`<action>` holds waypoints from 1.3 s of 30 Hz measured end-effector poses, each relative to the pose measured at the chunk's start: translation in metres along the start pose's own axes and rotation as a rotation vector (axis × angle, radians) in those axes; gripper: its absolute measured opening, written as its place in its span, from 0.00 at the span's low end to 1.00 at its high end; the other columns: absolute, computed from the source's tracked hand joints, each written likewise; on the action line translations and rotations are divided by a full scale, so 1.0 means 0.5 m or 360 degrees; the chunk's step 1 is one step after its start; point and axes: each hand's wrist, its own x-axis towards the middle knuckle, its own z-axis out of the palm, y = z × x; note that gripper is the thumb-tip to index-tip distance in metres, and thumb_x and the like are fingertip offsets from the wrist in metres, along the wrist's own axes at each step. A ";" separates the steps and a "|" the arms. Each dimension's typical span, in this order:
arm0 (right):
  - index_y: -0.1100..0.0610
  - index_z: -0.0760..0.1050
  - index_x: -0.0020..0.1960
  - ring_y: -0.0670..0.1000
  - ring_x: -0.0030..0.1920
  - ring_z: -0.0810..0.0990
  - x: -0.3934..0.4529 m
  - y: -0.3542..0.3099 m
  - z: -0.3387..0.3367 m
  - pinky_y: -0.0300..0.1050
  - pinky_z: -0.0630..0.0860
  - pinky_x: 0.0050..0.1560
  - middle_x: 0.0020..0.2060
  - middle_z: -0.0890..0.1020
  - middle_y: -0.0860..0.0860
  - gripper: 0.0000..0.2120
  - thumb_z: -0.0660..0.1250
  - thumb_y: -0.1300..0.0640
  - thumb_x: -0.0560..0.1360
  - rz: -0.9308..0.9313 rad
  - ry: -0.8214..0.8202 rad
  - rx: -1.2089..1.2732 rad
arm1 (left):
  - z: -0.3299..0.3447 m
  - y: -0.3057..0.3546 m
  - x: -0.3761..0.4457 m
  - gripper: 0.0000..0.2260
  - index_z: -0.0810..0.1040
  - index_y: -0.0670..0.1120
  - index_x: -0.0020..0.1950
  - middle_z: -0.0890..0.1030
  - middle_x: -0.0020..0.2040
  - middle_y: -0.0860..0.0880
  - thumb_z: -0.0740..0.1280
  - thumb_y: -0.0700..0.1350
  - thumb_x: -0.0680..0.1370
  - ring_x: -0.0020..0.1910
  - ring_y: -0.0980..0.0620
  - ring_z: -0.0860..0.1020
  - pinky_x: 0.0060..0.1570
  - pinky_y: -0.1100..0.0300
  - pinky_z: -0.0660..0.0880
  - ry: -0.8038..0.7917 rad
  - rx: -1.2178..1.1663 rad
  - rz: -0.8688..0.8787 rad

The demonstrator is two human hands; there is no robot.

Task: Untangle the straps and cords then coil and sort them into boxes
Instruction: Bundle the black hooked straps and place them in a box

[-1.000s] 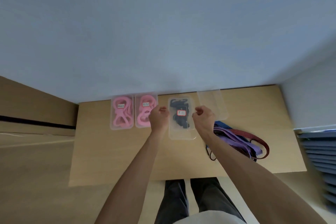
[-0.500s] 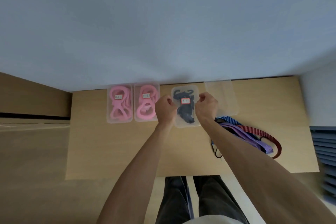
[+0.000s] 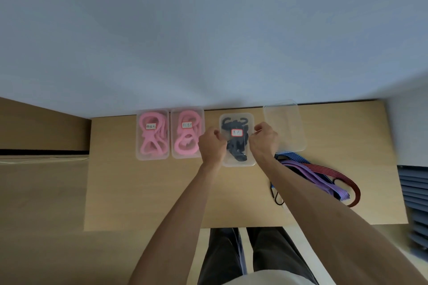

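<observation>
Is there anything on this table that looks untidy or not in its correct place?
Yes. A tangle of purple, blue and red-black straps lies loose on the table at the right, not in any box. The clear box beside it looks empty. The other three boxes appear neatly filled.

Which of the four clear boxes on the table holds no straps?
The empty box at the far right; the others hold pink or black straps.
</observation>
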 end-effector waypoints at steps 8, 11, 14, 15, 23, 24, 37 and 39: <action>0.58 0.78 0.59 0.54 0.43 0.77 -0.012 0.006 -0.006 0.45 0.73 0.40 0.48 0.82 0.56 0.13 0.64 0.65 0.75 0.0013 -0.0065 0.0012 | -0.025 -0.010 -0.011 0.08 0.78 0.46 0.50 0.79 0.39 0.54 0.65 0.34 0.75 0.38 0.57 0.77 0.37 0.63 0.74 -0.0217 -0.0119 -0.0094; 0.58 0.77 0.60 0.55 0.42 0.77 -0.019 0.012 -0.007 0.44 0.72 0.40 0.48 0.83 0.57 0.15 0.64 0.66 0.74 0.0000 -0.0109 -0.0033 | -0.023 -0.022 -0.009 0.06 0.80 0.40 0.44 0.81 0.39 0.47 0.65 0.36 0.78 0.38 0.48 0.78 0.38 0.55 0.75 -0.0282 0.0094 -0.0041; 0.57 0.77 0.59 0.55 0.41 0.78 -0.020 0.018 -0.003 0.44 0.72 0.39 0.46 0.83 0.58 0.14 0.64 0.66 0.75 -0.0013 -0.0122 -0.0062 | -0.025 -0.025 -0.021 0.10 0.80 0.40 0.39 0.79 0.35 0.47 0.66 0.38 0.79 0.33 0.54 0.75 0.30 0.65 0.67 -0.0223 0.0123 -0.0060; 0.57 0.77 0.59 0.55 0.41 0.78 -0.018 0.019 -0.002 0.45 0.74 0.39 0.46 0.83 0.58 0.14 0.64 0.67 0.75 -0.0020 -0.0118 -0.0068 | -0.021 -0.028 -0.022 0.10 0.80 0.39 0.38 0.79 0.34 0.46 0.66 0.38 0.79 0.32 0.54 0.74 0.28 0.68 0.65 -0.0193 0.0107 -0.0066; 0.57 0.78 0.56 0.56 0.44 0.78 -0.022 0.029 -0.007 0.47 0.75 0.42 0.48 0.82 0.57 0.08 0.63 0.60 0.78 0.0006 -0.0198 -0.0055 | -0.020 -0.022 -0.034 0.14 0.75 0.41 0.37 0.74 0.31 0.48 0.63 0.41 0.82 0.31 0.50 0.73 0.30 0.59 0.68 -0.0180 0.0175 -0.0074; 0.57 0.78 0.55 0.56 0.45 0.79 -0.027 0.032 -0.011 0.47 0.75 0.42 0.48 0.83 0.57 0.08 0.63 0.58 0.78 0.0029 -0.0217 -0.0070 | -0.025 -0.017 -0.041 0.14 0.75 0.41 0.38 0.74 0.32 0.48 0.61 0.42 0.83 0.32 0.50 0.74 0.31 0.59 0.68 -0.0209 0.0208 -0.0065; 0.56 0.79 0.58 0.59 0.52 0.80 -0.067 0.042 -0.021 0.44 0.73 0.45 0.52 0.83 0.57 0.14 0.65 0.65 0.74 0.0058 -0.0283 -0.0152 | -0.052 -0.033 -0.085 0.17 0.69 0.46 0.26 0.69 0.26 0.51 0.62 0.28 0.70 0.28 0.54 0.67 0.26 0.68 0.63 -0.0232 0.0137 -0.0195; 0.56 0.80 0.57 0.59 0.52 0.81 -0.065 0.045 -0.017 0.44 0.73 0.45 0.52 0.83 0.57 0.14 0.65 0.65 0.74 0.0054 -0.0275 -0.0134 | -0.044 -0.052 -0.078 0.11 0.80 0.41 0.31 0.81 0.31 0.47 0.64 0.31 0.70 0.34 0.49 0.79 0.35 0.58 0.77 -0.0223 0.0040 -0.0343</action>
